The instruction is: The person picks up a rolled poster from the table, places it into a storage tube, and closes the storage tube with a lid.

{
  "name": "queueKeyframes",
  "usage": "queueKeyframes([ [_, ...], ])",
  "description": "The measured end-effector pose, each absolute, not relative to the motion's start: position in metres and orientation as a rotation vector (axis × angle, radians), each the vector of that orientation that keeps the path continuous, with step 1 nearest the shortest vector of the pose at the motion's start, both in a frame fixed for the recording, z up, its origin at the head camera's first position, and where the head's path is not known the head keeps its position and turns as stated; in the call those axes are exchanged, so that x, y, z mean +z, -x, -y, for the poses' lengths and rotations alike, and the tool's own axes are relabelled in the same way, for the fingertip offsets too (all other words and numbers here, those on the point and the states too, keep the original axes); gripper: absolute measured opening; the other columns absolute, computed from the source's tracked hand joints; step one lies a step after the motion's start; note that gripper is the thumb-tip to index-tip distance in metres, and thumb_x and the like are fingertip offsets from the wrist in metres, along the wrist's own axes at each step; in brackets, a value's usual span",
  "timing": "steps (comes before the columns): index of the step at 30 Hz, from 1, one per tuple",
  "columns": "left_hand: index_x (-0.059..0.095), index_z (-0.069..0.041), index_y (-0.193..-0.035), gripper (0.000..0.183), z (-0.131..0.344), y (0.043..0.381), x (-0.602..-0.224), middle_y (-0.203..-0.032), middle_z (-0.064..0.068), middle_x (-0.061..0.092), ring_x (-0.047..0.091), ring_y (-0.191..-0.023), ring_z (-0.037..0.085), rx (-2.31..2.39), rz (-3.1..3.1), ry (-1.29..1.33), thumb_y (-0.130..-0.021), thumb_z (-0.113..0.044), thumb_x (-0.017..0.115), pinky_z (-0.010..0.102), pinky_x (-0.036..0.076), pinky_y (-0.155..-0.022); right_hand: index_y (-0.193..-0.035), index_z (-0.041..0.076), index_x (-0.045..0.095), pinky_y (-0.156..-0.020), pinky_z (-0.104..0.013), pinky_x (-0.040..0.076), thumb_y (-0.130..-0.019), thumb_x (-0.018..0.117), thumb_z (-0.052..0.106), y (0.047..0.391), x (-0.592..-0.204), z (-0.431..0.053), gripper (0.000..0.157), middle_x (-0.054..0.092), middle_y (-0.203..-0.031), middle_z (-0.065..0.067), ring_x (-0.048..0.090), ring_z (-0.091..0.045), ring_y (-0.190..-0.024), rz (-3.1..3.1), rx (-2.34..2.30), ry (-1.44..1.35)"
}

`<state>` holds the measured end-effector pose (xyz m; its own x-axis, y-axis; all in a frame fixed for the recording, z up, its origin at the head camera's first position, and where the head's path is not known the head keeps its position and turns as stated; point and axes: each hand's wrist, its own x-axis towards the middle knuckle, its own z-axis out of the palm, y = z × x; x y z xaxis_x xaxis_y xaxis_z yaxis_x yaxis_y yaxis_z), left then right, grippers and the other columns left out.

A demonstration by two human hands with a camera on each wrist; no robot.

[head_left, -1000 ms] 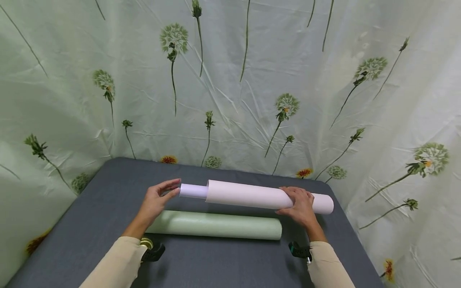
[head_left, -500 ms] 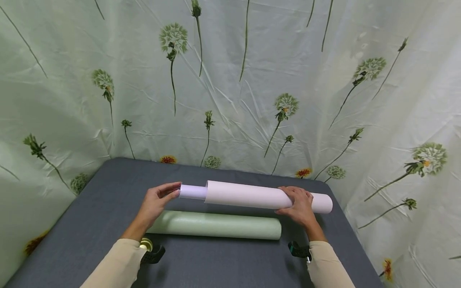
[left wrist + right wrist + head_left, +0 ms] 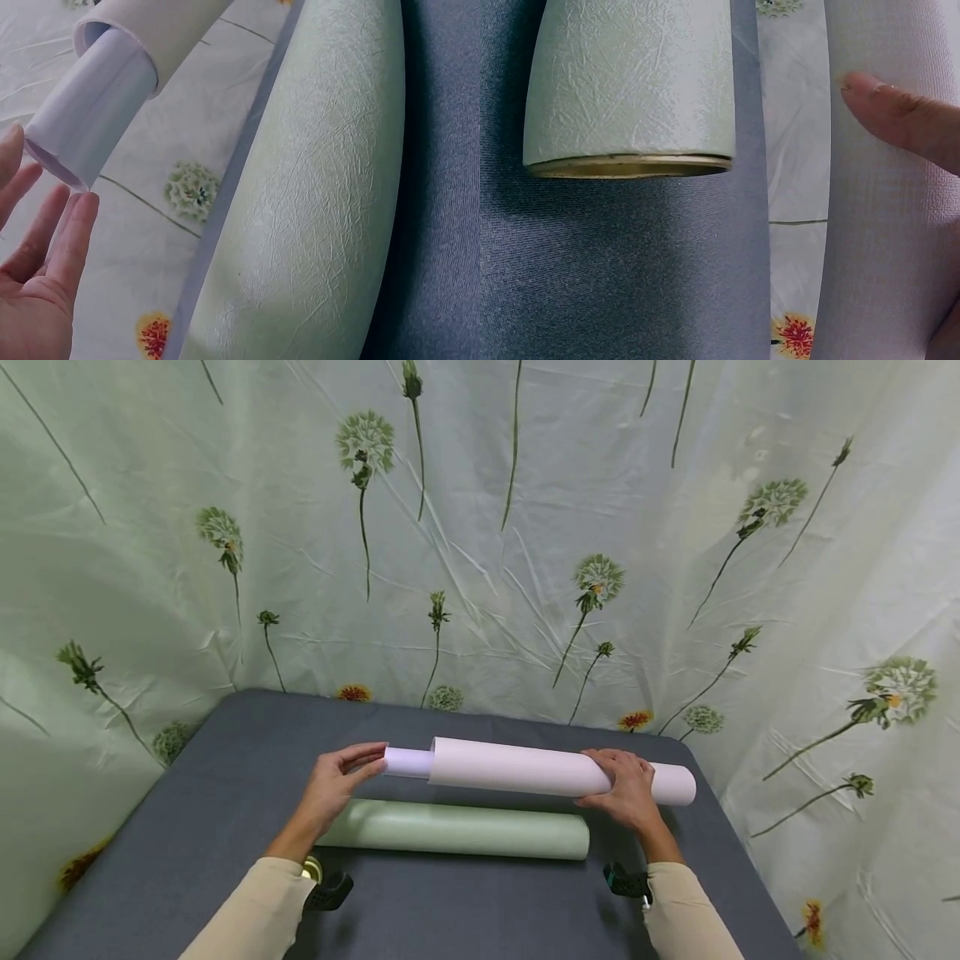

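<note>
My right hand (image 3: 621,787) grips a pale pink wallpaper roll (image 3: 510,767) from above, near its right end, and holds it raised above the table. A narrower whitish roll (image 3: 408,763) sticks out of its left end; the rest of it is hidden inside. Fingertips of my left hand (image 3: 333,783) touch the rim of that inner roll, and the left wrist view shows those fingers fairly straight. Closer to me, a pale green textured wallpaper roll (image 3: 457,829) lies on the table, its left end behind my left forearm. In the right wrist view its end (image 3: 630,166) has a gold-coloured rim.
A dark grey cloth covers the table (image 3: 465,910). Behind and on both sides hangs a pale curtain (image 3: 480,568) printed with dandelions. Black bands with small devices (image 3: 328,891) sit on both wrists.
My left hand has moved slightly right, and less of the whitish inner roll sticks out of the pink one. My right hand keeps its grip, nearly still.
</note>
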<state>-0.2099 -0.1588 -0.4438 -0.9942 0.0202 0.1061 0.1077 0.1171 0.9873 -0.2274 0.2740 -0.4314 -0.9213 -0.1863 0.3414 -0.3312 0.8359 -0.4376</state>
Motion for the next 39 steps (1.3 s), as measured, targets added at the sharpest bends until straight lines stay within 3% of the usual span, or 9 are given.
queueKeyframes([
  [15,0.064,0.002,-0.123,0.040,0.146,0.213,-0.443,-0.119,0.020,0.064,0.058,-0.115,0.032,-2.008,2.306,0.219,-0.087,-0.013,0.071,0.019,0.049,-0.081,-0.123,0.005,0.065,-0.096,-0.061,0.018,-0.057,0.093,0.015,0.223,-0.430,-0.273,0.073,0.060,-0.117,-0.019,0.047,-0.040,-0.114,2.728,0.723,-0.409],
  [39,0.064,0.002,-0.122,0.038,0.129,0.217,-0.447,-0.120,0.019,0.064,0.058,-0.113,0.032,-2.074,2.281,0.269,-0.087,-0.010,0.071,0.020,0.050,-0.083,-0.122,0.007,0.066,-0.096,-0.061,0.018,-0.056,0.093,0.016,0.224,-0.433,-0.269,0.073,0.061,-0.117,-0.017,0.047,-0.041,-0.114,2.691,0.706,-0.444],
])
